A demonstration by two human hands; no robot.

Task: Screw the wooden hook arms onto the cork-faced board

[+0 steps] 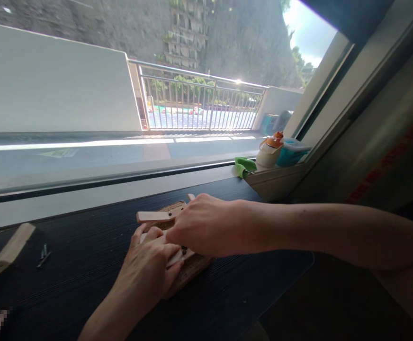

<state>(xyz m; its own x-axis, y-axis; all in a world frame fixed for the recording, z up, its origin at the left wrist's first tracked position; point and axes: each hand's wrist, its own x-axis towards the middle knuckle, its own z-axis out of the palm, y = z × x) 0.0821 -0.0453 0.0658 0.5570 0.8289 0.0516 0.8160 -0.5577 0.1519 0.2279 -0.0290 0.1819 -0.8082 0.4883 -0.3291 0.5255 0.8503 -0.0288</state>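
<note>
On the dark tabletop a rough brown wooden board [188,273] lies under both of my hands, largely covered by them. A pale, angled wooden piece [154,216] with dark holes rests across its far end. My left hand [153,260] is closed around a second pale wooden piece [174,258], pressing it against the board. Just right of it, my right hand [206,225] is curled into a closed grip over the board's middle; its fingertips and whatever they hold are hidden.
Another bent pale wooden piece [9,253] lies at the left, beside several screws [43,255]. Near the window corner are a green cloth [245,166], a bottle with an orange lid [268,154] and a teal container [291,152]. The window sill [121,194] borders the table's far side.
</note>
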